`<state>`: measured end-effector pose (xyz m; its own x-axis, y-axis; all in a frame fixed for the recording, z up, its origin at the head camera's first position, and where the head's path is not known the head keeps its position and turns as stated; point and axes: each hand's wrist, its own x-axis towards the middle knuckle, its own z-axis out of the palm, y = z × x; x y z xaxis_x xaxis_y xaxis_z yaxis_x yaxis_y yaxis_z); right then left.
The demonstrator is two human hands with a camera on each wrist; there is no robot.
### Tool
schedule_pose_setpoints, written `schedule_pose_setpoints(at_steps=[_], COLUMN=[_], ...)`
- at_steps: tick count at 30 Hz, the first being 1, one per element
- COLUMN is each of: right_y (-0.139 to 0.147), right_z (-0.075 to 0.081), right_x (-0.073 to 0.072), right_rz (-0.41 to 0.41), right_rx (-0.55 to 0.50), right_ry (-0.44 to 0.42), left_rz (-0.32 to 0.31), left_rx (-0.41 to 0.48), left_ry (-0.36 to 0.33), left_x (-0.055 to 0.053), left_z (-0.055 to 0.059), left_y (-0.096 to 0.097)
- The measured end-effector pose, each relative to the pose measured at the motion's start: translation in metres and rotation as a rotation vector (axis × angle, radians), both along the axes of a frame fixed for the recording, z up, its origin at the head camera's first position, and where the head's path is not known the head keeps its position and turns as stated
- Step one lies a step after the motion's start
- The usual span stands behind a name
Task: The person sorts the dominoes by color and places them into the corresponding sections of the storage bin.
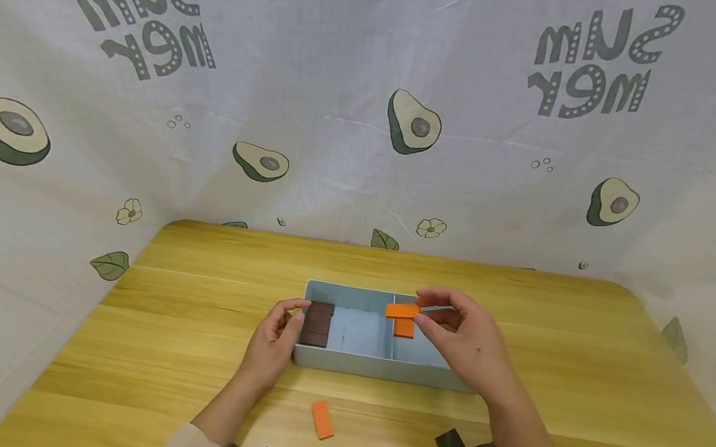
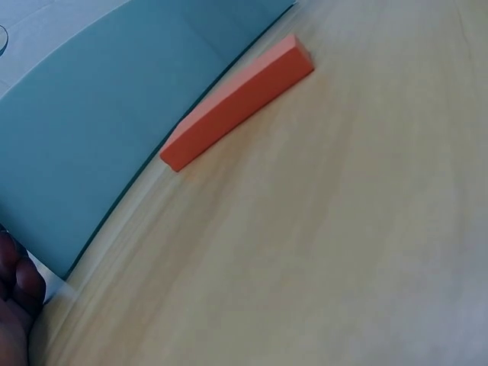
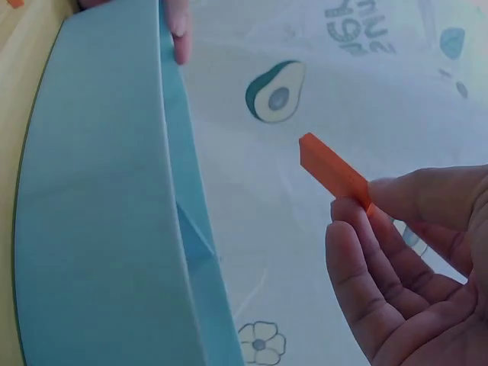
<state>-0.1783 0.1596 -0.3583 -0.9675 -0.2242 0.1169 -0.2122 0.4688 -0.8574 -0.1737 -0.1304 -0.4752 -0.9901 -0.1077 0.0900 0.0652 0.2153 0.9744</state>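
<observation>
Above the divider of a light blue box [image 1: 338, 362], my right hand [image 1: 468, 342] pinches an orange block [image 1: 402, 311] by one end, between thumb and fingers. In the right wrist view this block [image 3: 332, 171] is held higher than the box rim. A second orange block [image 1: 404, 328] lies below it in the right compartment, partly covered. My left hand [image 1: 273, 341] holds the box's left end, fingertips at the rim. Dark brown blocks [image 1: 318, 325] lie side by side in the left compartment, close to those fingers.
Another orange block [image 1: 323, 420] lies on the wooden table [image 1: 175, 350] in front of the box, between the forearms. A divider [image 1: 391, 335] splits the box into two compartments. Behind the table hangs a white cloth [image 1: 311, 217] with avocado prints.
</observation>
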Motion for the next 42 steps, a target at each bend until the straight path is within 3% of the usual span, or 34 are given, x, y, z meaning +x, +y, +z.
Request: schedule_pose_setpoints(at_steps=[11, 17, 22, 30, 42], right_y=[0.017, 0.022, 0.023, 0.020, 0.014], right_z=[-0.023, -0.039, -0.047, -0.050, -0.048], right_x=[-0.031, -0.044, -0.048, -0.049, -0.049], right_rz=[-0.038, 0.048, 0.124, 0.186, 0.117], right_rx=[0.065, 0.091, 0.090, 0.226, 0.376], right_ry=[-0.115, -0.184, -0.238, -0.243, -0.259], left_rz=[-0.008, 0.002, -0.008, -0.008, -0.002], left_rx=[0.010, 0.006, 0.020, 0.023, 0.017], left_ry=[0.000, 0.004, 0.022, 0.018, 0.003], left_x=[0.001, 0.001, 0.000, -0.001, 0.000], left_z=[0.001, 0.002, 0.003, 0.005, 0.004], left_y=[0.001, 0.000, 0.000, 0.000, 0.001])
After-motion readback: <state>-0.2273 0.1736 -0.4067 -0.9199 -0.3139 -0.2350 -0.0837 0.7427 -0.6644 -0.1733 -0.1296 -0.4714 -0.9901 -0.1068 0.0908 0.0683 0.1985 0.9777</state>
